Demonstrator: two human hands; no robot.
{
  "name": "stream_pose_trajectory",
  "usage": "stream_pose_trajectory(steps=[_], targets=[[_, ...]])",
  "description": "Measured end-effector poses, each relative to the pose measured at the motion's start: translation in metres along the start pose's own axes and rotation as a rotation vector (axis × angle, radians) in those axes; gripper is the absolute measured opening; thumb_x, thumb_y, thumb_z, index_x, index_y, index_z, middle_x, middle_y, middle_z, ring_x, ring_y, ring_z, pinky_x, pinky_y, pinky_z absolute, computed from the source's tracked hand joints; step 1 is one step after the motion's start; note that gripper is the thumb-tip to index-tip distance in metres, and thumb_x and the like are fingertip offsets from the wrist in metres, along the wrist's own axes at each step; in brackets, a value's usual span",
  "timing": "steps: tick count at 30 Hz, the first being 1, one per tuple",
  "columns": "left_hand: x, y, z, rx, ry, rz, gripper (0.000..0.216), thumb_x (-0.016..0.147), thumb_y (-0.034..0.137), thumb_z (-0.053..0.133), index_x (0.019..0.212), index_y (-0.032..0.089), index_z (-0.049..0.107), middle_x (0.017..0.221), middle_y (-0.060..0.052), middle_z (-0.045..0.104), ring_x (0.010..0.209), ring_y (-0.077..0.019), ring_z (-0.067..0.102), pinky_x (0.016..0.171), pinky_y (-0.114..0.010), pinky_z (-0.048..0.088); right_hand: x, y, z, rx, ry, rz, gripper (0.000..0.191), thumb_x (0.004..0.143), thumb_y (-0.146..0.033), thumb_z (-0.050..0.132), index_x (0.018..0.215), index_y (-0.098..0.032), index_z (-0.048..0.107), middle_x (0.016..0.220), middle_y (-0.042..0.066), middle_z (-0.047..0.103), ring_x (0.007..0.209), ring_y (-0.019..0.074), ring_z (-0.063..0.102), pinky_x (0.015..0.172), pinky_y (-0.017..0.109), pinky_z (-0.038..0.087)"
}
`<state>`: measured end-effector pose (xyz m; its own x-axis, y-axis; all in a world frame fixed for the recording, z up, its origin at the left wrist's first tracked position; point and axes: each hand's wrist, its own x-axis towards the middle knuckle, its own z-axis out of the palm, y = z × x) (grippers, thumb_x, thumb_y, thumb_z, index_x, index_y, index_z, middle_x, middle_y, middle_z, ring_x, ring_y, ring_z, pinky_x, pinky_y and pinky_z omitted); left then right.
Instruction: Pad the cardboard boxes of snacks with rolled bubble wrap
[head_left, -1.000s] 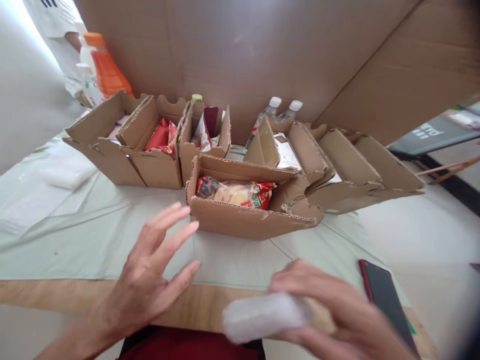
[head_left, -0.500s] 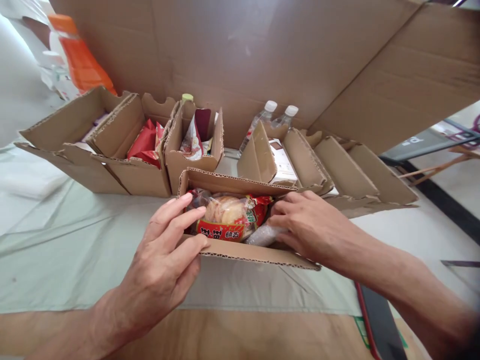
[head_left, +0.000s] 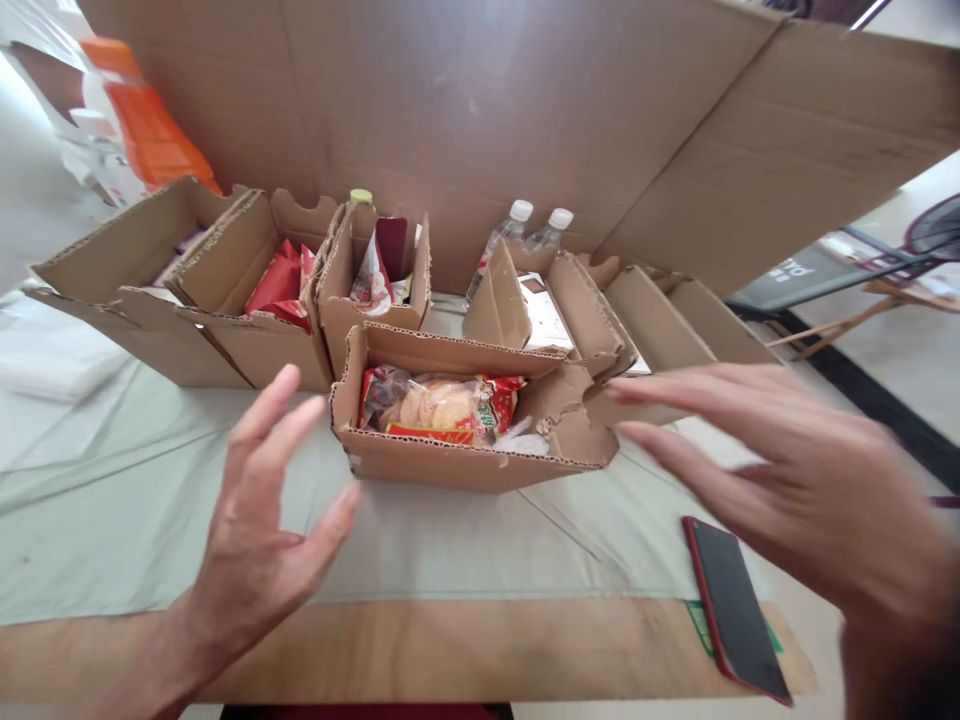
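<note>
On pale green cloth (head_left: 450, 550), front cardboard box (head_left: 465, 472), long axis left-right, mouth upward

The left hand (head_left: 255, 510) is at the near left, open and holding nothing, with its fingers toward the far side and its thumb apart, toward the right. The right hand (head_left: 795, 490), somewhat blurred, is also open and without load, its fingers pointing left, thumb on the near side. The left wrist (head_left: 176, 640) comes from the near left.

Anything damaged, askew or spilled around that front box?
The front box lies crosswise to the boxes behind it, and its edges look ragged, with a torn-looking patch inside its right end. The snack bag sits inside; no spill shows.
</note>
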<state>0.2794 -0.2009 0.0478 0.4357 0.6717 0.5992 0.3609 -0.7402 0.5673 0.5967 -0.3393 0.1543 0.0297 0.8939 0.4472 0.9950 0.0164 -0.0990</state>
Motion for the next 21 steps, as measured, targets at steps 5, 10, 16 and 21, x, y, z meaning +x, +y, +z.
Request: stream_pose_trajectory(steps=[5, 10, 16, 21], targets=[[-0.025, -0.040, 0.015, -0.260, -0.157, -0.382, 0.078, 0.094, 0.040, 0.065, 0.161, 0.035, 0.024, 0.166, -0.011, 0.035, 0.148, -0.0331, 0.043, 0.119, -0.056, 0.040, -0.072, -0.002, 0.030, 0.234, 0.040, 0.461, 0.038, 0.095, -0.052, 0.063, 0.126, -0.030, 0.066, 0.113, 0.008, 0.076, 0.093, 0.0225, 0.071, 0.072, 0.038, 0.055], [-0.014, -0.038, 0.068, -0.585, -0.247, -0.415, 0.076, 0.089, 0.050, 0.068, 0.153, 0.023, 0.036, 0.152, -0.018, 0.052, 0.138, -0.0316, 0.054, 0.113, -0.050, 0.048, -0.076, -0.024, 0.122, 0.572, 0.034, 0.514, 0.047, 0.091, -0.059, 0.058, 0.114, -0.017, 0.064, 0.104, 0.013, 0.075, 0.086, 0.0256, 0.070, 0.069, 0.037, 0.058], [-0.074, -0.021, 0.043, -0.552, -0.155, -0.552, 0.058, 0.092, 0.051, 0.066, 0.138, 0.019, 0.052, 0.138, -0.017, 0.063, 0.135, -0.0327, 0.057, 0.114, -0.052, 0.047, -0.107, -0.081, 0.123, 0.515, 0.074, 0.543, 0.031, 0.096, -0.048, 0.057, 0.102, -0.019, 0.067, 0.075, 0.005, 0.069, 0.055, 0.0192, 0.059, 0.051, 0.032, 0.050], [-0.082, -0.024, -0.028, -0.433, 0.077, -0.694, 0.060, 0.086, 0.052, 0.074, 0.134, 0.022, 0.055, 0.131, -0.014, 0.067, 0.128, -0.0331, 0.061, 0.109, -0.049, 0.052, -0.066, -0.115, 0.115, 0.581, 0.067, 0.284, 0.035, 0.097, -0.045, 0.057, 0.123, -0.022, 0.064, 0.090, 0.008, 0.071, 0.073, 0.0226, 0.065, 0.062, 0.034, 0.055]])
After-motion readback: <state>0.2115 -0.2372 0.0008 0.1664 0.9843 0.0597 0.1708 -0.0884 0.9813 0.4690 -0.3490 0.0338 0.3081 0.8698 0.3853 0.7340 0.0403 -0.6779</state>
